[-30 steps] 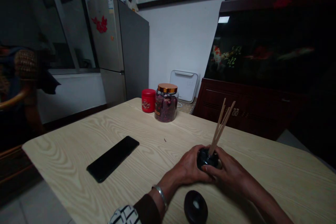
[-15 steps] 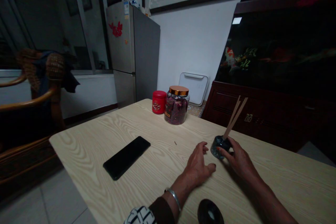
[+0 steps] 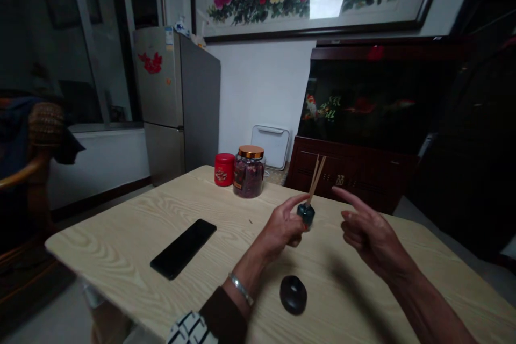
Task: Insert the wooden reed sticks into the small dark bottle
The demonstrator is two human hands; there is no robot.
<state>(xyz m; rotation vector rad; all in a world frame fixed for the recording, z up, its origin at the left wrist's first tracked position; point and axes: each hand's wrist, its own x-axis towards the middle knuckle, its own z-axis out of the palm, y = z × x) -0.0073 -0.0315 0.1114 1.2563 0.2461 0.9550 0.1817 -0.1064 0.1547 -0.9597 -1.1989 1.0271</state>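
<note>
A small dark glass reed diffuser bottle (image 3: 307, 217) stands on the table, with several thin wooden reeds (image 3: 316, 180) slanting up from its neck. My left hand (image 3: 284, 226) is just left of the bottle, partly in front of it, index finger stretched toward the reeds and the other fingers curled. Whether it touches the bottle I cannot tell. Held in the air to the right, my right hand (image 3: 373, 234) is empty, its index finger pointing out and the rest bent in. A dark rounded object with a small hole (image 3: 293, 294) lies below my hands.
A black phone (image 3: 184, 249) lies on the left of the wooden table (image 3: 121, 236). Toward the back stand a red canister (image 3: 224, 170) and a glass jar with a copper lid (image 3: 249, 172). Beyond are a fridge (image 3: 197, 102) and a fish tank (image 3: 363, 102).
My right hand has let go of the diffuser bottle and lifted away to the right. My left hand has come up beside the bottle with its index finger out. The view has turned right and up.
</note>
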